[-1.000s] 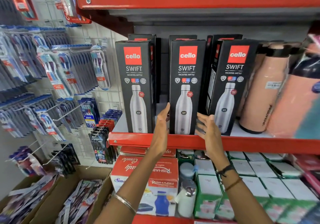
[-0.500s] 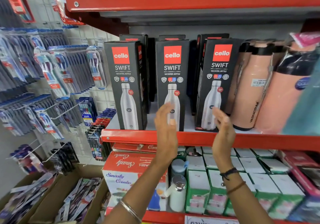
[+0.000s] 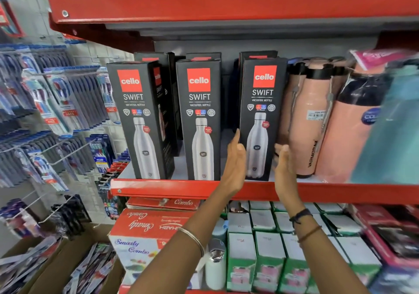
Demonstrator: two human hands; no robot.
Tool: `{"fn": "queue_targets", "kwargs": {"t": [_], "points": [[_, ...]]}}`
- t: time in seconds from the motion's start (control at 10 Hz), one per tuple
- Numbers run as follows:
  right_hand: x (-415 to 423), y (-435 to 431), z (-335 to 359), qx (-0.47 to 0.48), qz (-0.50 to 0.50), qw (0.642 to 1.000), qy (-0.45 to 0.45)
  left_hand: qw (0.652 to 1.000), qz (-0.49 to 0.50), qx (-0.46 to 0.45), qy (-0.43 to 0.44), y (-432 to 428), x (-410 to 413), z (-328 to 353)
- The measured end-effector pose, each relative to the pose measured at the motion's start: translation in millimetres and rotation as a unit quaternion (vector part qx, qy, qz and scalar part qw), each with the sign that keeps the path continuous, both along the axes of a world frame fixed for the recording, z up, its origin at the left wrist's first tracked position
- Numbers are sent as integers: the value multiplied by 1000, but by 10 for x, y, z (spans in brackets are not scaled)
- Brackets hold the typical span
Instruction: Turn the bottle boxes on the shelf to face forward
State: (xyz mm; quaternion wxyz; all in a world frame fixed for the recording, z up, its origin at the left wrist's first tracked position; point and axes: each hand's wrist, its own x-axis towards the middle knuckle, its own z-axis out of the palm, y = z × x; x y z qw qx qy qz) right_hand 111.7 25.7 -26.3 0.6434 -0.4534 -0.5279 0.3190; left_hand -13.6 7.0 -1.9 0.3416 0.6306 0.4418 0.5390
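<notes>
Three black Cello Swift bottle boxes stand in a front row on the red shelf [image 3: 172, 190], with more boxes behind them. The left box [image 3: 138, 121] is angled and shows its right side. The middle box [image 3: 199, 121] faces forward. The right box [image 3: 260, 116] also faces forward. My left hand [image 3: 235, 159] lies flat against this box's left edge. My right hand [image 3: 283, 161] presses its right edge, fingers partly hidden behind the box. The box is held between both palms.
Peach flasks [image 3: 310, 121] with black caps stand tight against the right box. Toothbrush packs [image 3: 56, 98] hang on hooks at the left. Below the shelf sit a red combo carton [image 3: 145, 232] and several green-and-white boxes [image 3: 269, 257]. Another red shelf [image 3: 204, 3] runs overhead.
Both hands left the middle box and moved right to flank the right box. That box, angled before, now faces forward. The camera shifted right and closer.
</notes>
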Motion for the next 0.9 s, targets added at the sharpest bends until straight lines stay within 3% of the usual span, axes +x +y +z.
{"fn": "queue_targets", "kwargs": {"t": [0.2, 0.6, 0.8, 0.9], "points": [[69, -98, 12, 9, 22, 998, 59, 999, -31, -11, -13, -152, -28, 33], [171, -301, -27, 7, 7, 999, 53, 999, -44, -5, 3, -422, 0, -32], [198, -373, -89, -2, 10, 1000, -13, 999, -17, -12, 38, -433, 5, -12], [283, -671, -375, 13, -51, 995, -85, 993, 46, 97, 43, -544, 11, 175]]}}
